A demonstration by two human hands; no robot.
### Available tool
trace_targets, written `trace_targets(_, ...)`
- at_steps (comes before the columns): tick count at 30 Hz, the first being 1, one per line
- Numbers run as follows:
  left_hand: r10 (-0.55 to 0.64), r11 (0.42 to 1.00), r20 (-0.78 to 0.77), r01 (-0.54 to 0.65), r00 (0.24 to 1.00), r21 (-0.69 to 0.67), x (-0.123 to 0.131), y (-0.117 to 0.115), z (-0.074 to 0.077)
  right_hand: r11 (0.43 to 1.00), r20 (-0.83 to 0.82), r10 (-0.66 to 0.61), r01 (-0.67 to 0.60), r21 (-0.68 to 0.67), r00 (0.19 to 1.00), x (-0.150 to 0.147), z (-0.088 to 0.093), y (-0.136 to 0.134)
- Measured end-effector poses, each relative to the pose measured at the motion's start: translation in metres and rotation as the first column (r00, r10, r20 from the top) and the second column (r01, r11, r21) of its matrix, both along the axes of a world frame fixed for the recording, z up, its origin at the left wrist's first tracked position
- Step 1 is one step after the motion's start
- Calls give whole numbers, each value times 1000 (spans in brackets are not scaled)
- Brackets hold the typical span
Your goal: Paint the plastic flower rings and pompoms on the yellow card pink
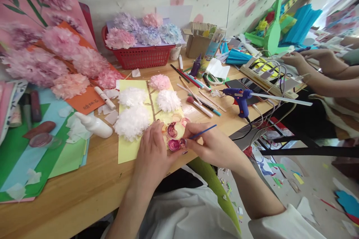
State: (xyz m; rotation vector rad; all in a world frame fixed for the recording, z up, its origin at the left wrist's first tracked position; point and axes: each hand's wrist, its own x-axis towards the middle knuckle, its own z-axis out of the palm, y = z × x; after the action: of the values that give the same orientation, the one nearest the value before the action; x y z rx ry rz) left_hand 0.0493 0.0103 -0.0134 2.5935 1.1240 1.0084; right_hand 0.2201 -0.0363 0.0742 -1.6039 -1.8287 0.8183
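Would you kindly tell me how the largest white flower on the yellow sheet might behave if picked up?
The white flower is probably light for its size, judging by its thin, ruffled layers. Being so frilly, it would likely crumple under a firm grip.

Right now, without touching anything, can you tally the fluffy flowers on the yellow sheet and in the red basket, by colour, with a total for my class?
White flowers on the yellow sheet: 3
Pink flower on the yellow sheet: 1
Pink flowers in the red basket: 2
Purple or blue flowers in the red basket: 3
Total: 9
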Motion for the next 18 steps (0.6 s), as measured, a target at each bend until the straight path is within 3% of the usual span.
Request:
trace_targets(9,-9,1000,-7,9,1000,-30,-1,-1,2,999,6,29,-29,-16,1000,-5,3,1)
trace_targets(18,-4,1000,-20,3,1000,-28,0,-1,5,1000,13,-27,27,5,1000,-10,3,3)
